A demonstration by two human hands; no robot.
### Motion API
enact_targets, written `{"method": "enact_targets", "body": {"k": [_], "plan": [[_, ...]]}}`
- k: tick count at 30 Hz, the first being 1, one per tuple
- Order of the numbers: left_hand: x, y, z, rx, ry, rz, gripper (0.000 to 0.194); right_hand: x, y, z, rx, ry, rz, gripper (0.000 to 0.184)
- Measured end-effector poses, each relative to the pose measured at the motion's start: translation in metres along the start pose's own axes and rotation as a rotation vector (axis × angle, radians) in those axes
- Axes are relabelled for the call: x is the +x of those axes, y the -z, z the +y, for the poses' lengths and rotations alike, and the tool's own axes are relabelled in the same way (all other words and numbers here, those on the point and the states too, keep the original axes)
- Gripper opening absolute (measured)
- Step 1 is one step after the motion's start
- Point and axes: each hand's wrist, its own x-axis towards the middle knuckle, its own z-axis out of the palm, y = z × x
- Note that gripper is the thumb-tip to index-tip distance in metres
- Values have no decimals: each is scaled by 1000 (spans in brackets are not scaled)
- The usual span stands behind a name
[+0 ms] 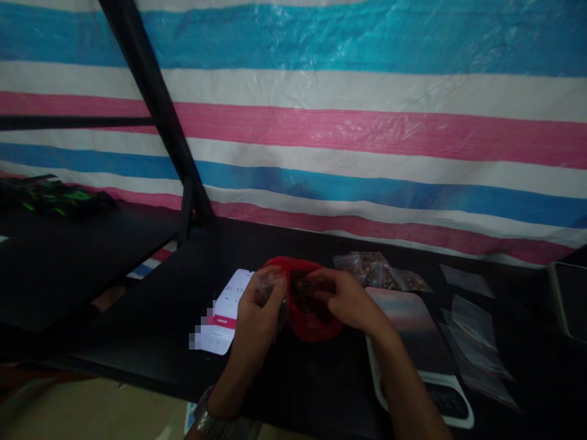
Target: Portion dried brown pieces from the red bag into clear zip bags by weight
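Note:
A red bag or bowl [308, 324] holding dark small pieces sits on the black table [174, 318] in front of me. My left hand [257, 318] is closed on a small clear plastic bag [270, 284] at the red container's left rim. My right hand [343, 299] reaches into the red container from the right, its fingers pinched among the dark pieces; what they hold is too small to make out.
A phone [227, 311] with a lit timer screen lies left of my hands. Filled clear bags [380, 272] lie behind, empty clear bags [477, 330] to the right, a white-edged scale or tablet [413, 342] under my right forearm. A striped tarp [367, 134] hangs behind; a black frame post [156, 104] leans left.

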Motion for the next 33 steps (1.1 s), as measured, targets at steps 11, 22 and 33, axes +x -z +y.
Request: {"method": "enact_targets", "body": {"k": [11,22,33], "plan": [[-8,-3,-14,281,-128,-282,39,-22,17,-38,48,167,96,40],[-12,-15,-13,225,-139,-288,34,-33,10,-52,-238,345,202,56],[-10,-10,1,256,-120,-58,37,-6,-17,-35,-733,-106,163,41]]}}
